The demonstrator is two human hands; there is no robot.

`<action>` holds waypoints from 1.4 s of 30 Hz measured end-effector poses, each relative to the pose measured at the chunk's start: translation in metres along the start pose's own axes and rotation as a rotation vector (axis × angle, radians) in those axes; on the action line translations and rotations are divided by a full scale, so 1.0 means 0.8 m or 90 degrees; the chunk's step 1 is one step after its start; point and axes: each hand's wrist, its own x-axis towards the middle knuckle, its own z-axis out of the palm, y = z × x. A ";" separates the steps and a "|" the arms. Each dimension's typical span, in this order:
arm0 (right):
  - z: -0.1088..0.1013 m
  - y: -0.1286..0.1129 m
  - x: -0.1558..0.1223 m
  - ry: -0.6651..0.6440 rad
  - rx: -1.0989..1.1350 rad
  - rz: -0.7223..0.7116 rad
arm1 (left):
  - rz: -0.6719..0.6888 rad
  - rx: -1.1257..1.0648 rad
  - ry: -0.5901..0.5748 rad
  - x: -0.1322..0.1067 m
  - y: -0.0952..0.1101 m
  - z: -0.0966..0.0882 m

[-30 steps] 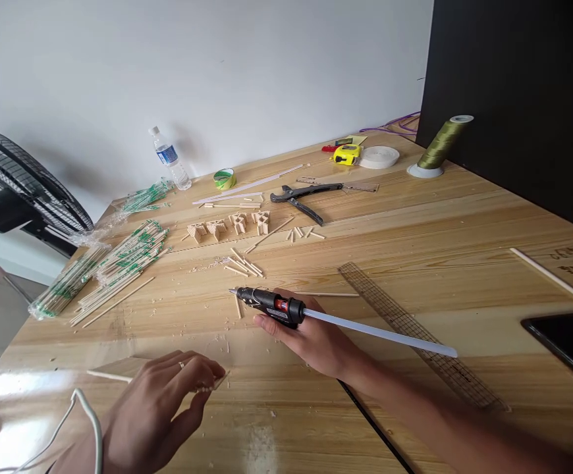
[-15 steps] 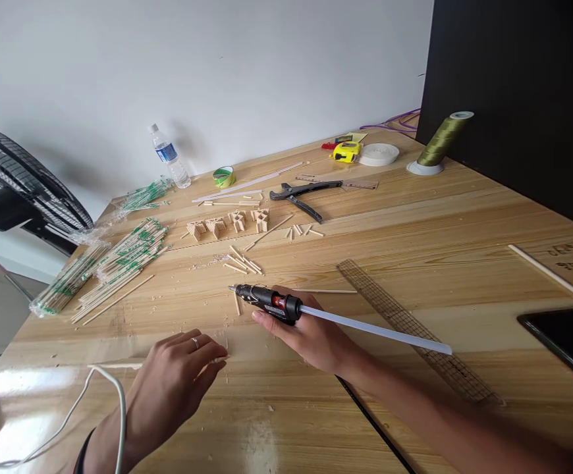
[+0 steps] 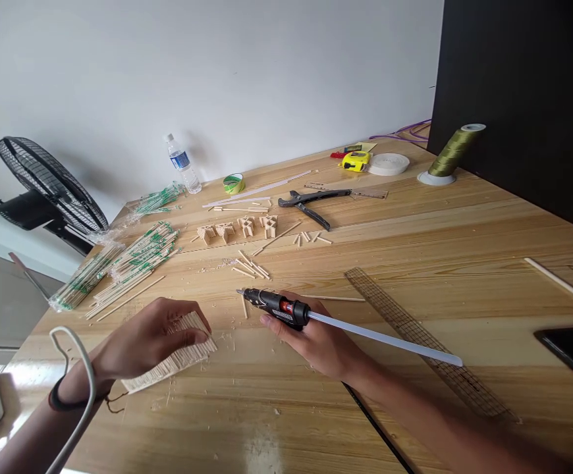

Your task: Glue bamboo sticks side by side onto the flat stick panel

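Glue gun (image 3: 276,307) lies across the middle of the bench (image 3: 316,421), its long axis running left to right. The metal nozzle points left and slightly far. One long translucent glue stick (image 3: 385,339) juts from its back toward the right and near. Its body is black with a red band behind the nozzle. The right hand (image 3: 323,342) grasps it from the near side, fingers wrapped round the body.

To the left, the left hand (image 3: 148,336) closes over one flat panel of glued wooden sticks (image 3: 168,365) lying on the bench, its fingers bent over the panel's right end. A white cable (image 3: 81,382) loops over that wrist.

One clear ruler (image 3: 415,332) lies just right of the gun, under the glue stick. Loose cut sticks (image 3: 249,268) are scattered just beyond the nozzle.

Farther off stand four small stick blocks (image 3: 237,227) in a row, with bundles of wrapped chopsticks (image 3: 133,260) to their left and one black cutter (image 3: 311,199) to their right. At the far edge are one water bottle (image 3: 184,164), one green tape roll (image 3: 234,183), one yellow tape measure (image 3: 354,160) and one spool of olive thread (image 3: 452,153).
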 end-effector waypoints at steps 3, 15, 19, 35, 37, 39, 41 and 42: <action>0.000 -0.001 -0.001 -0.007 0.018 -0.001 | -0.008 0.006 -0.052 0.014 -0.013 0.003; -0.001 -0.001 0.001 0.024 0.049 0.029 | -0.005 0.225 0.158 0.018 -0.039 0.100; -0.003 0.000 0.001 0.024 0.060 0.028 | 0.016 0.265 0.201 0.008 -0.042 0.130; -0.021 -0.026 -0.009 -0.165 0.192 0.082 | 0.082 0.139 0.255 -0.016 -0.003 0.070; -0.018 -0.027 -0.013 -0.203 0.217 0.083 | 0.089 0.140 0.255 -0.013 -0.008 0.075; -0.015 -0.027 -0.017 -0.223 0.215 0.095 | 0.099 0.142 0.261 -0.009 -0.013 0.079; -0.013 -0.026 -0.018 -0.234 0.199 0.110 | 0.109 0.144 0.257 -0.005 -0.018 0.081; -0.013 -0.026 -0.019 -0.238 0.192 0.119 | 0.114 0.142 0.254 -0.003 -0.020 0.082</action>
